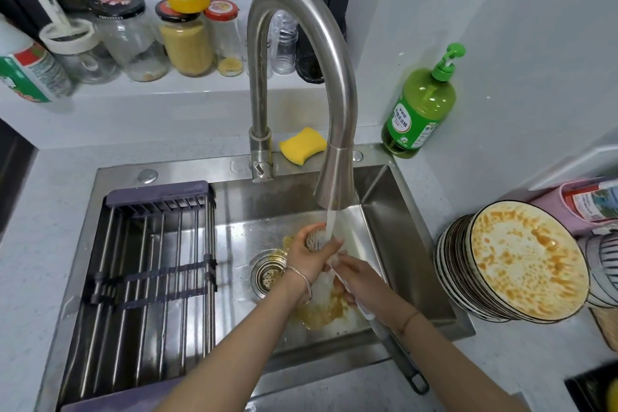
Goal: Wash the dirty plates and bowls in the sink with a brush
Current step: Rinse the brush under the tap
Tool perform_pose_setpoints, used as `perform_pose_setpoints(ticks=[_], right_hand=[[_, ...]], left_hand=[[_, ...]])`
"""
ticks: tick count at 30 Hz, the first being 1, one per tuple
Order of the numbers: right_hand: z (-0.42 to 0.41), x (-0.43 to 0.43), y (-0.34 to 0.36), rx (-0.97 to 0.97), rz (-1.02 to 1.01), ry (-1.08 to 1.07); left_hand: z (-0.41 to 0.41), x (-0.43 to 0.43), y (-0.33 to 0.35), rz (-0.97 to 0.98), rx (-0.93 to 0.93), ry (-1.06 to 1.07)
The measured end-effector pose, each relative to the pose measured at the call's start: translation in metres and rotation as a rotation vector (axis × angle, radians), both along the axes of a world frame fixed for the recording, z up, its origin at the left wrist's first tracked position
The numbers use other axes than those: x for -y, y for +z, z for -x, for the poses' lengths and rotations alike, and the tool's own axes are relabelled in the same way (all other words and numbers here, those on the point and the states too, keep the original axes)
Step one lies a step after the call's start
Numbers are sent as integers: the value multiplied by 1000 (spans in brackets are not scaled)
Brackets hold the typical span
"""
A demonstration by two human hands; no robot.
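Note:
Water runs from the steel faucet (336, 174) into the sink (401, 227). Under the stream my left hand (306, 259) grips the bristled head of a long-handled brush (316, 239). My right hand (359, 279) holds the brush's white handle just below it; the grey handle end (401, 358) sticks out over the sink's front edge. Orange residue (321, 314) lies on the sink bottom beneath my hands. A stack of dirty plates (525, 261), smeared orange, leans on the counter to the right of the sink. No plate or bowl is in the sink.
A purple drain rack (147, 278) spans the sink's left half, beside the drain strainer (269, 273). A yellow sponge (302, 144) and green detergent bottle (419, 110) stand behind the sink. Jars (187, 40) line the sill. A striped bowl (603, 271) sits behind the plates.

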State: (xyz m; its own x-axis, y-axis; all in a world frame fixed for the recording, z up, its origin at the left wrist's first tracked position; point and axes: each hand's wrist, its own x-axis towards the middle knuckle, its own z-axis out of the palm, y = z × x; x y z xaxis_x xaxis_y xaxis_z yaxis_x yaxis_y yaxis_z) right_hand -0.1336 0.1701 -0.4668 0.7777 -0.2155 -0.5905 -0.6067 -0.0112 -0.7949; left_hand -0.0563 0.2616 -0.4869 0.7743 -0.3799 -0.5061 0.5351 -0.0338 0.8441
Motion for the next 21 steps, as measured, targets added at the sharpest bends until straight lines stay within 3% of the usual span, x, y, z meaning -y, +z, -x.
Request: perform_pose_setpoints(ticks=[16,21], right_hand=[[-8,-2,-20,-48,213,40],[-6,4,-21,-100,192,42]], left_hand=[[2,33,-25,-44,-195,288],[-1,29,-21,-17,-281,219]])
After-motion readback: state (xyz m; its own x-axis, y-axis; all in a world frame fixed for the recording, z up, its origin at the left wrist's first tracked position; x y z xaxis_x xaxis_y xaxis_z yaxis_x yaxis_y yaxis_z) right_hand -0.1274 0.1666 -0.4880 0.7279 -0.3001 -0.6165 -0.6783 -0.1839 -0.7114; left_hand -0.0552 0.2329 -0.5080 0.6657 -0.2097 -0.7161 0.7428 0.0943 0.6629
